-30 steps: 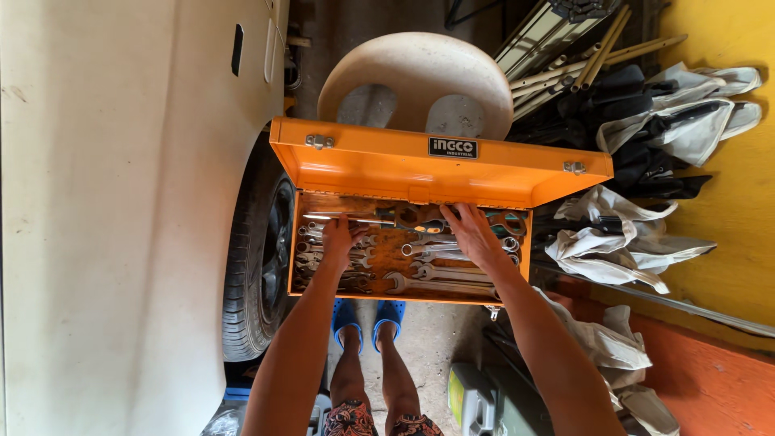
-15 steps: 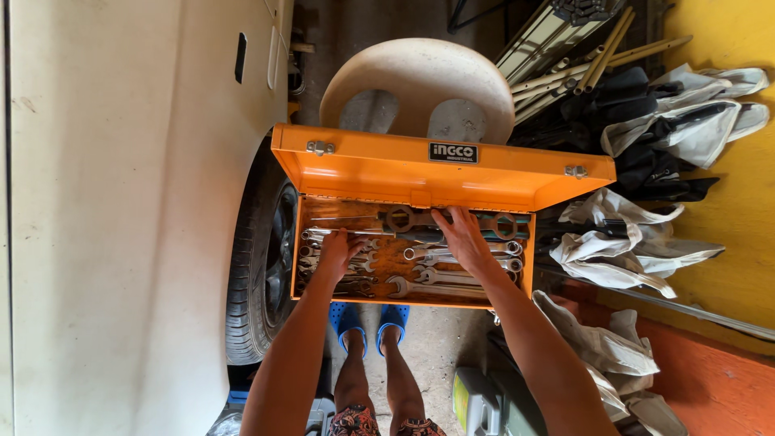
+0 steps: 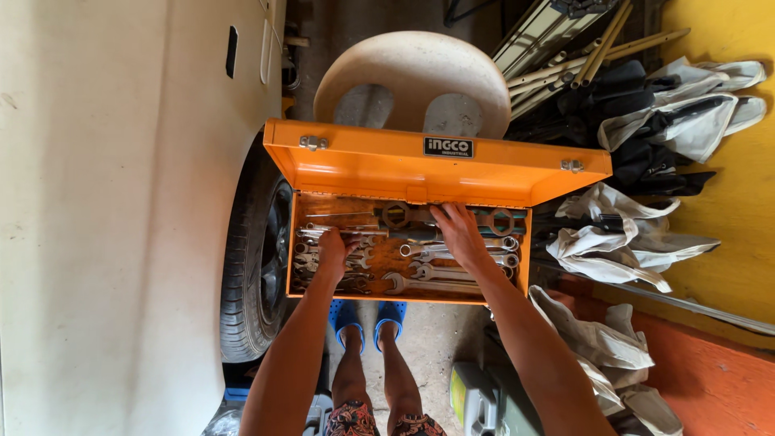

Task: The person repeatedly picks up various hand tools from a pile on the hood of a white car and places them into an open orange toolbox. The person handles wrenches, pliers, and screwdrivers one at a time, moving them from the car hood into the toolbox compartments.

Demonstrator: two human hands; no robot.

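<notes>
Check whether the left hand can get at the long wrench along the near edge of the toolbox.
Probably yes: the lid stands open, the wrench lies uncovered on top, and the left hand already rests inside the box beside it.

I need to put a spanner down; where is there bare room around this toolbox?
Bare concrete floor shows below the orange toolbox, right of the blue clogs. Inside is crowded: spanners cover the bottom under the left hand and right hand.

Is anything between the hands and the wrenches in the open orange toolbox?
Nothing visible. The lid is up, and the left hand and right hand already rest on the wrenches in the toolbox.
</notes>
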